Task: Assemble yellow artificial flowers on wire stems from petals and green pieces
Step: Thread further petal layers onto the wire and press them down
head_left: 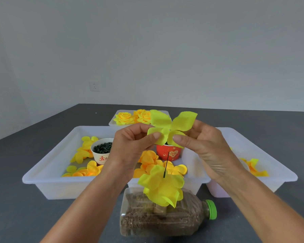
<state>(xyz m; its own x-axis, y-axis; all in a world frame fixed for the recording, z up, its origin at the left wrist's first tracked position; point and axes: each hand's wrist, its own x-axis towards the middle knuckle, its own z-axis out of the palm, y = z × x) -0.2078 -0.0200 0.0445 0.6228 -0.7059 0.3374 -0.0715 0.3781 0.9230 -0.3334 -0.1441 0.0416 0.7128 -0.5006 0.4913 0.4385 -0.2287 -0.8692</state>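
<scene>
A flat yellow petal piece (171,126) with several lobes is held up between both hands above the trays. My left hand (130,146) pinches its lower left lobe and my right hand (205,146) pinches its lower right lobe. Below it a thin dark wire stem (166,163) sticks up from a partly built yellow flower (162,185). That flower stands on a clear bottle (165,216) lying on its side, filled with brown grains, with a green cap (211,209).
A large white tray (47,172) holds loose yellow and orange petals (88,169), a white cup of dark green pieces (102,149) and a red cup (168,153). A second tray (277,165) sits at right, a far tray of finished flowers (133,117) behind. Grey table (16,207).
</scene>
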